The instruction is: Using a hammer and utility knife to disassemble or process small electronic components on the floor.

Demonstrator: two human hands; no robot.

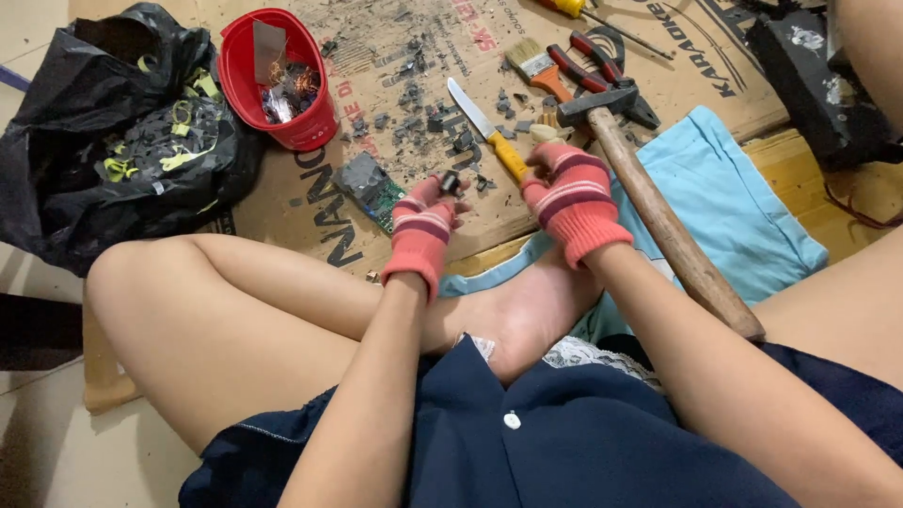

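Observation:
My left hand (423, 221), in a pink striped fingerless glove, pinches a small dark component (451, 182) between its fingertips above the cardboard sheet (310, 202). My right hand (566, 188), gloved the same way, hovers just right of it, fingers curled near the yellow handle of a knife (487, 127). A hammer (649, 188) with a long wooden handle lies right beside my right hand, its head pointing away from me. A green circuit board (372, 193) with a grey block on it rests left of my left hand.
A red bucket (277, 80) holds copper wire and scraps. A black bag (113, 132) of debris sits far left. A paintbrush (536, 66) and red-handled pliers (593, 66) lie beyond the hammer. A light blue cloth (743, 216) covers the floor at right. Dark chips litter the cardboard.

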